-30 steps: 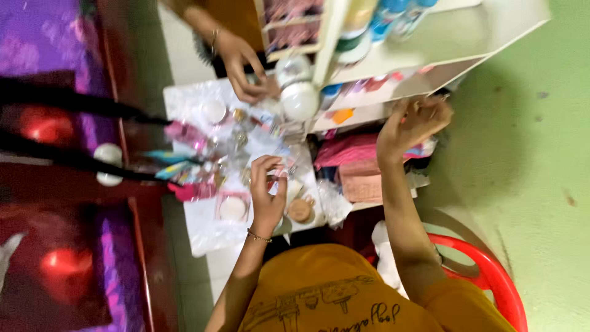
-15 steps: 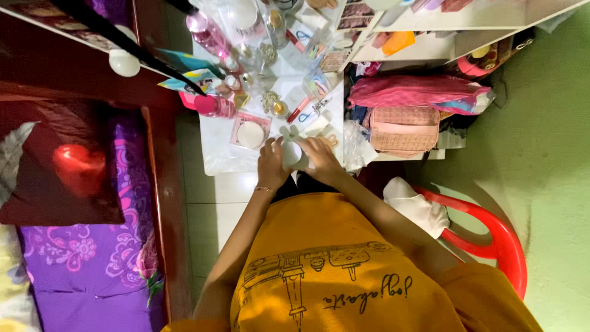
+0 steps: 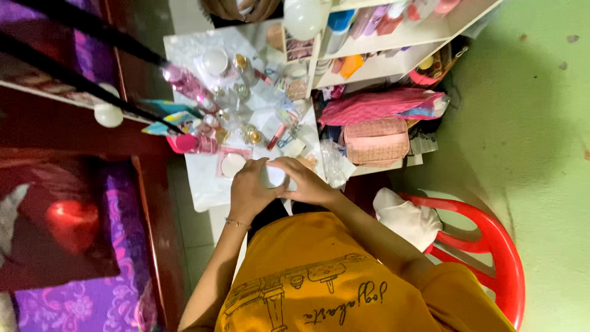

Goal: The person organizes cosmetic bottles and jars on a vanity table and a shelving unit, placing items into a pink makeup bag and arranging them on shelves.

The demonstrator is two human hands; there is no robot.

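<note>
Head view | small white jar (image 3: 274,176) | clasped between left hand (image 3: 249,190) and right hand (image 3: 305,182) | both grips closed

I see: orange shirt (image 3: 344,289) with dark line drawing; red chair (image 3: 491,246); pink woven basket (image 3: 376,141); purple floral cloth (image 3: 80,301); green wall (image 3: 534,123); white jar (image 3: 274,176); white table (image 3: 206,184).

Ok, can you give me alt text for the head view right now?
Both hands, left hand and right hand, hold a small white jar over a white table crowded with cosmetic bottles. A red plastic chair and pink woven basket sit alongside.
</note>
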